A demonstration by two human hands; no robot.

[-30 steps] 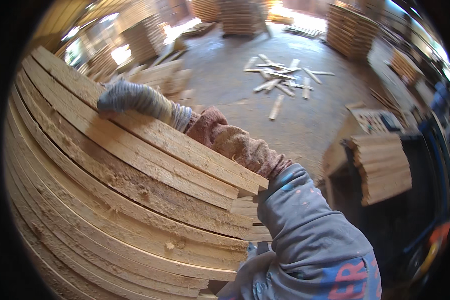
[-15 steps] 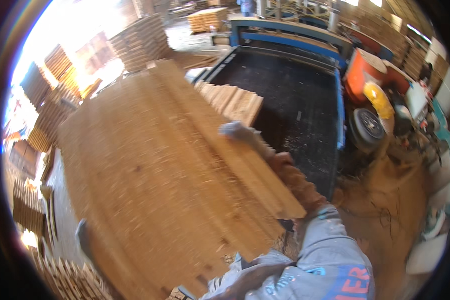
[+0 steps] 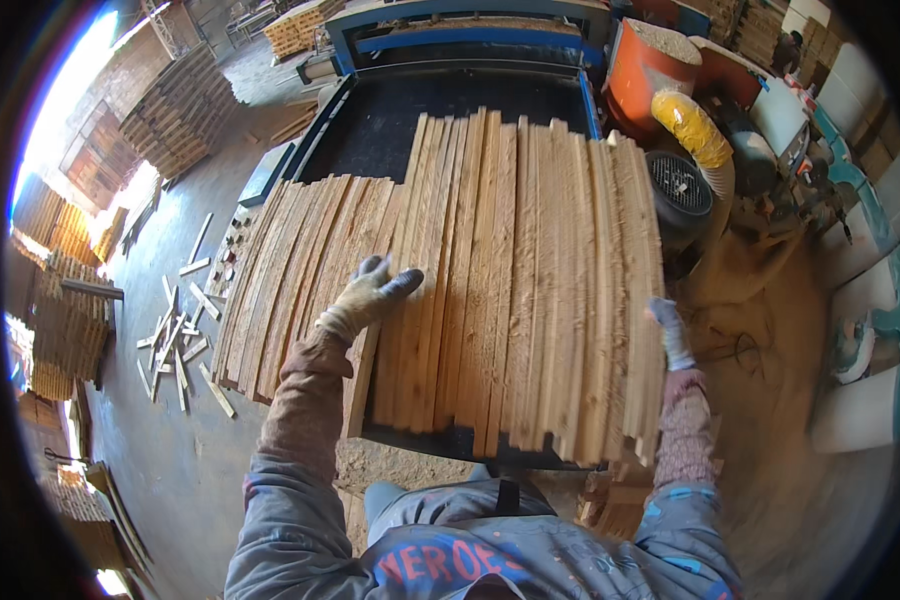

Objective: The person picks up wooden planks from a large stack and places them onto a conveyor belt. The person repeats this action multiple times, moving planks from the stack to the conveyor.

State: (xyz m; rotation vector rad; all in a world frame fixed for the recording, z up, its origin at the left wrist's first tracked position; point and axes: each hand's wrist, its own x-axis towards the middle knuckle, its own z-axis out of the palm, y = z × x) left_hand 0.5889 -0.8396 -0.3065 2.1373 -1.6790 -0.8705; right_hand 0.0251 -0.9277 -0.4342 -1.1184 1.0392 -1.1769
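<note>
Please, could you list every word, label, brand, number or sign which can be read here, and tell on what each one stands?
Grey sweatshirt: large red lettering across the chest; I do not copy its wording.
Same sweatshirt: smaller lettering beside it, too small to read surely.
Wooden boards: no lettering that I can make out.
Blue machine: no readable label.

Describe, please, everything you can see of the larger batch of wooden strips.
The larger batch of wooden strips is pale tan with rough, darker patches: many long, narrow pieces side by side, their ends uneven. It appears to lie flat on the black machine bed, right of the shorter batch. The right grip is at its right edge; the left grip is over its left edge, though contact there is unclear.
</note>
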